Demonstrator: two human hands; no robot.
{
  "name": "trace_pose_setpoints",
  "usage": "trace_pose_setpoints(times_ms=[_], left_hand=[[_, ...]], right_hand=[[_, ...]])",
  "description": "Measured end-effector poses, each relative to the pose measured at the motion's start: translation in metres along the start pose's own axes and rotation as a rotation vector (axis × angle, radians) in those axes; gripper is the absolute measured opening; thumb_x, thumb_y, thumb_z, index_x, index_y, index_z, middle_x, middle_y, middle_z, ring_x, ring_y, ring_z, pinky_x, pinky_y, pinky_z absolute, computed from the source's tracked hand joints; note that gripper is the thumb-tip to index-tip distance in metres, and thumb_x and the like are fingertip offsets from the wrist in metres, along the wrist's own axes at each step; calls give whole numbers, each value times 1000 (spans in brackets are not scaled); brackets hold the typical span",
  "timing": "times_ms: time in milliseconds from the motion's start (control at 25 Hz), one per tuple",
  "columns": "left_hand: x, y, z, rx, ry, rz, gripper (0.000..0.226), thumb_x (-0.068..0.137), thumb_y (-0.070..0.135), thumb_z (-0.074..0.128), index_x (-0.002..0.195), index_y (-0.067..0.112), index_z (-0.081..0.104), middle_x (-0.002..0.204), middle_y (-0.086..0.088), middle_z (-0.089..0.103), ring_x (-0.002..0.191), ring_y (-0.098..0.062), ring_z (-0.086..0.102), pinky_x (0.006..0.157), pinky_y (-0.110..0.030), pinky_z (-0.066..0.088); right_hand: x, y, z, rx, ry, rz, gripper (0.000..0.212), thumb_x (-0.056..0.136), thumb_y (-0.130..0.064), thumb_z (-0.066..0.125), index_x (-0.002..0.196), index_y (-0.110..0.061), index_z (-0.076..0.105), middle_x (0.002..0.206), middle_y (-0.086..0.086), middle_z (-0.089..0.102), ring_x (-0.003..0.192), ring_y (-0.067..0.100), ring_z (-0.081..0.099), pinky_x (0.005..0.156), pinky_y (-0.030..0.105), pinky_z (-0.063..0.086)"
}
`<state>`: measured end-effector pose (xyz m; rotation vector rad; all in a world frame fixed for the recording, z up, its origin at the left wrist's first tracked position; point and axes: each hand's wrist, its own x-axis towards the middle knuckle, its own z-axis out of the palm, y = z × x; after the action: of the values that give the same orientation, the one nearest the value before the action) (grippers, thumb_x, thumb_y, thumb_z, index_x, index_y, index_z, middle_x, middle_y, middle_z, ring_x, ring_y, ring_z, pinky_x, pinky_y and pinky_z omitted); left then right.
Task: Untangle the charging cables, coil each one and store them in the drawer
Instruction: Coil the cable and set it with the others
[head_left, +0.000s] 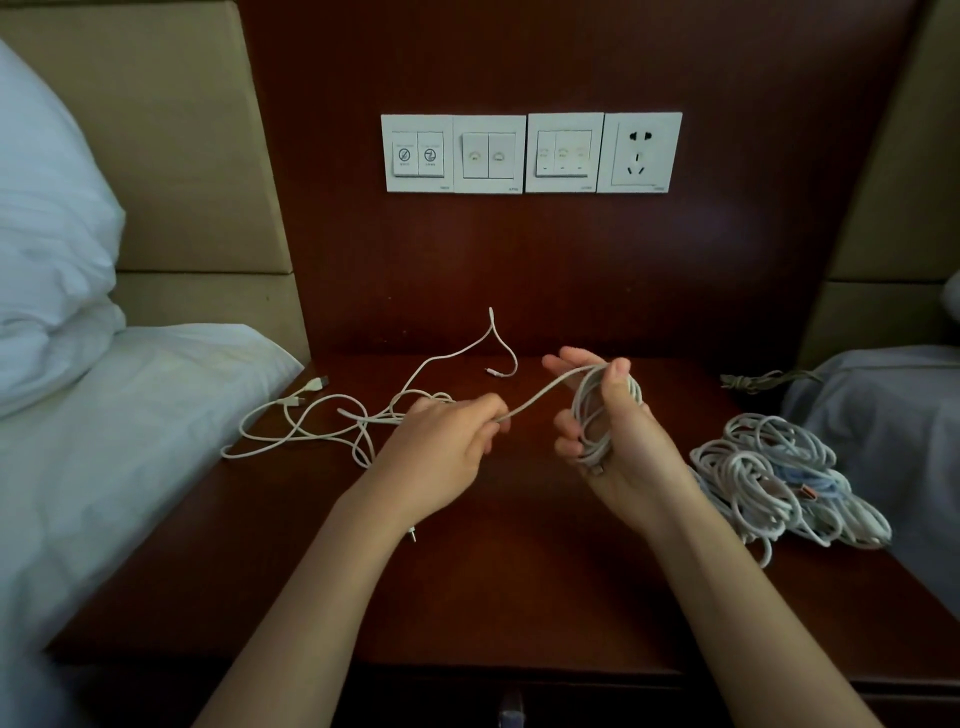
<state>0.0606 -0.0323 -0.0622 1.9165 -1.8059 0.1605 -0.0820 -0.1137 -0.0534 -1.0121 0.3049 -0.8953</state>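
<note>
My right hand (618, 447) holds a partly wound coil of white cable (597, 410) looped around its fingers, thumb on top. A straight stretch of that cable (540, 397) runs left to my left hand (441, 441), which pinches it between fingers and thumb. Behind the left hand lies a loose tangle of white cables (322, 421) on the dark wooden nightstand (493, 571), one end arching up toward the back (493, 332). A pile of coiled white cables (779, 478) sits at the right. The drawer handle (511, 709) peeks in at the bottom edge.
A bed with white sheet (104, 467) and pillow (47, 234) borders the nightstand on the left; another bed (883, 415) on the right. A dark cord (753, 382) lies at the back right. Wall switches and a socket (530, 153) are mounted above.
</note>
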Motion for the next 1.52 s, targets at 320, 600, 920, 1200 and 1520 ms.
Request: trace_pose_setpoints(times_ms=[320,600,920,1200,1520], left_hand=[[-2,18,1,38,-69,134,31,100,23,40,128,34,46,88,17,56,91,-6,56,86,-21,28],[-1,23,3,118,-83,233,46,98,10,40,136,36,44,104,13,64,98,-8,56,91,-22,34],[0,26,1,16,-32,367,16,88,22,60,98,23,73,91,11,66,81,-8,60,78,-23,33],[-2,42,-7,-97,-105,142,13,88,37,59,85,26,56,78,10,60,71,-2,51,64,-25,39],[-2,32,-2,254,256,30,64,62,83,44,77,21,36,55,12,45,50,-11,42,64,-26,34]], right_hand=[[4,0,-5,-94,265,23,42,100,-42,26,81,-16,53,81,1,59,72,10,55,65,27,48],[1,-3,-6,252,277,83,39,100,-44,26,91,-15,50,64,-1,56,67,13,62,87,46,48],[1,-3,-5,-96,228,162,26,101,-39,29,97,-23,48,64,0,38,48,6,30,40,16,26],[-5,0,-4,-401,-24,349,50,94,-60,26,78,-23,56,60,-5,51,50,6,43,42,18,34],[-8,0,-3,-511,-203,476,56,78,-71,41,84,-17,58,63,-1,47,51,5,39,41,14,23]])
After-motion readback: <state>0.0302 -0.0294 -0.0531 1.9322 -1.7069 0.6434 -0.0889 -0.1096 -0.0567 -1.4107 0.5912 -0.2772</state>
